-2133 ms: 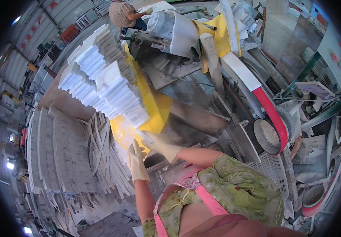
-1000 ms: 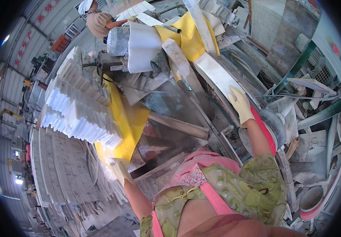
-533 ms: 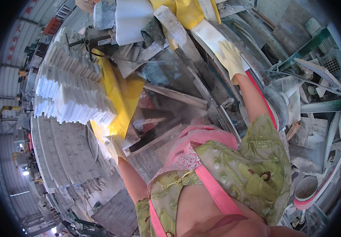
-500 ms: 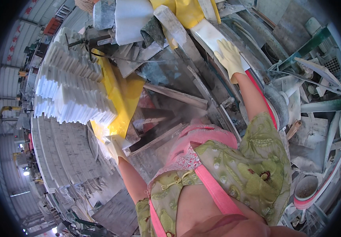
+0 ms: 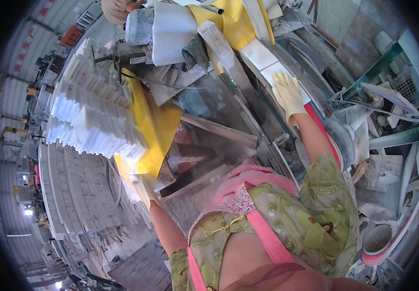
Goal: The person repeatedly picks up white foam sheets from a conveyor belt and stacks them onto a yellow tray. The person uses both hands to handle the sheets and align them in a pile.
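My right hand [image 5: 288, 96], in a pale yellow rubber glove, lies flat with fingers stretched on a white stone tile [image 5: 276, 72]. Another white tile [image 5: 259, 54] lies end to end with it along a narrow machine bed with a red edge [image 5: 322, 127]. At the lower left, my gloved left hand [image 5: 145, 192] is closed on the edge of a white tile [image 5: 155, 184], beside a yellow sheet [image 5: 157, 138]. Its fingertips are partly hidden and washed out by glare. Tall stacks of white tiles [image 5: 98, 126] stand on that sheet's left side.
A wooden plank [image 5: 219, 130] and dark boards lie between my arms. Stone offcuts and a green bar [image 5: 396, 139] crowd the right side, with a bucket [image 5: 377, 235] below. A person [image 5: 116, 10] is partly visible at the far top left.
My right hand has drawn back toward me along the bed, and a seam between two tiles now shows ahead of it. My left hand has shifted slightly nearer me. The whole view has shifted a little.
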`<move>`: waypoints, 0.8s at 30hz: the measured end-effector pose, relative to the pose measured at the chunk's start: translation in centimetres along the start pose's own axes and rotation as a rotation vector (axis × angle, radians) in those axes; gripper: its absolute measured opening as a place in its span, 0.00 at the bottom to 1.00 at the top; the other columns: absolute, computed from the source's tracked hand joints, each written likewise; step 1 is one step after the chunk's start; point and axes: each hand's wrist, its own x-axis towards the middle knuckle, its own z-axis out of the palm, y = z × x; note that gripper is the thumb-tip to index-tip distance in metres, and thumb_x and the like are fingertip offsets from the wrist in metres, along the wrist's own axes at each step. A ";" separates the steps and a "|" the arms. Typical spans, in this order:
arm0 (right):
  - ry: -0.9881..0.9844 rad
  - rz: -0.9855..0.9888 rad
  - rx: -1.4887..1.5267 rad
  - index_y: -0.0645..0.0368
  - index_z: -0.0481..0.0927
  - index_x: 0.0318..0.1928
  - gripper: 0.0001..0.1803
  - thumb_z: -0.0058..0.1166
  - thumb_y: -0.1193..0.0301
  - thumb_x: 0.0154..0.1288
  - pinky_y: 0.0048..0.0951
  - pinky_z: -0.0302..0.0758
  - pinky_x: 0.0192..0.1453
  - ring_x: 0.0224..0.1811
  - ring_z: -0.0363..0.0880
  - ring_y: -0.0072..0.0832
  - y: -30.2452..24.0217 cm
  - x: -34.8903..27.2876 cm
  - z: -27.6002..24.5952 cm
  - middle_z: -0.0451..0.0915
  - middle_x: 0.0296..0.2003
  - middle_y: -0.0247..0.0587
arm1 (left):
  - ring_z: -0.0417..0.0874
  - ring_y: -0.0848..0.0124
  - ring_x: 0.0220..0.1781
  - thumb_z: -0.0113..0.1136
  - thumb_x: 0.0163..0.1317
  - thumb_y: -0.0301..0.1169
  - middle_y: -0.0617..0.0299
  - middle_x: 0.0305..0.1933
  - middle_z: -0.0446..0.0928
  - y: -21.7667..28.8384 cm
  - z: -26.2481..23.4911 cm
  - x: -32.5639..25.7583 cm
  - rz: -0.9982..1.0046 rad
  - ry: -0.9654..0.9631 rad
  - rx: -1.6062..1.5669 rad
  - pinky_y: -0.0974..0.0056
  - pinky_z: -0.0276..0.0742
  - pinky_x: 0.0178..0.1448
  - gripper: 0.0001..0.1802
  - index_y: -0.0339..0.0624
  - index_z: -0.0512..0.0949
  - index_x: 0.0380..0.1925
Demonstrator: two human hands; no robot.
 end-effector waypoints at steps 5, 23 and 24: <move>-0.126 -0.011 0.030 0.49 0.60 0.77 0.32 0.43 0.57 0.76 0.49 0.48 0.82 0.80 0.55 0.38 0.2 -1.7 -1.8 0.61 0.76 0.42 | 0.82 0.63 0.47 0.53 0.66 0.36 0.51 0.50 0.80 0.7 -0.2 -0.3 0.006 -0.019 0.152 0.59 0.78 0.50 0.25 0.33 0.73 0.59; -0.074 -0.315 -0.175 0.63 0.58 0.76 0.35 0.46 0.76 0.68 0.47 0.46 0.83 0.81 0.52 0.42 2.7 -7.5 -5.1 0.57 0.77 0.51 | 0.81 0.44 0.59 0.54 0.64 0.48 0.37 0.55 0.80 -1.9 0.0 2.0 -0.096 0.098 0.378 0.50 0.74 0.61 0.31 0.35 0.75 0.58; -0.028 -0.347 -0.165 0.63 0.58 0.76 0.33 0.41 0.76 0.71 0.47 0.46 0.83 0.81 0.53 0.42 3.0 -7.1 -4.4 0.57 0.77 0.52 | 0.81 0.44 0.59 0.54 0.64 0.49 0.37 0.55 0.80 -1.7 -0.3 1.7 -0.136 0.095 0.352 0.50 0.74 0.61 0.31 0.35 0.75 0.58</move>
